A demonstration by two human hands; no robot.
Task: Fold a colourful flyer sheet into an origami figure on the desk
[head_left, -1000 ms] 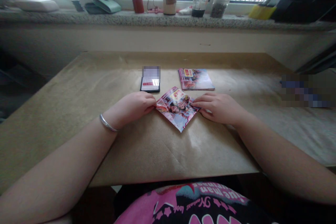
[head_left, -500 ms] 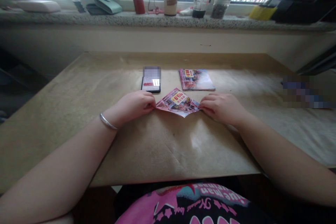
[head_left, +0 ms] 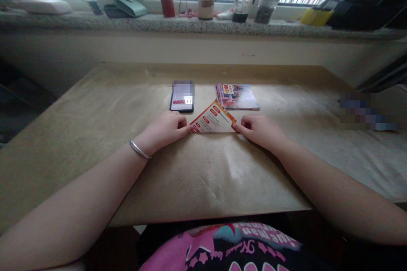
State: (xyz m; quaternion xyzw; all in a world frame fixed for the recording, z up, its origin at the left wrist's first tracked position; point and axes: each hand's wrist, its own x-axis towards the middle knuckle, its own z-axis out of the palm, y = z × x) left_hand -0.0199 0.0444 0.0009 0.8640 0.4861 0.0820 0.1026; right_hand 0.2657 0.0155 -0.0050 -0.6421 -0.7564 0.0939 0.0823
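Leaflet (head_left: 212, 120), folded triangular, sits btwn L hand (head_left: 169, 130) and R hand (head_left: 261, 130), fingers pinching opp. corners, prob. to hold the fold flat, I judge remotely.

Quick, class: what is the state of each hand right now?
Left hand: closed, holding the left corner of the folded leaflet.
Right hand: closed, holding its right corner.

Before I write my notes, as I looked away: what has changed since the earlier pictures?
The near corner of the sheet has been folded away from the person toward the far corner, leaving a triangle, pale face up. The left hand and right hand keep to its side corners. The phone and flyer stack stayed put.
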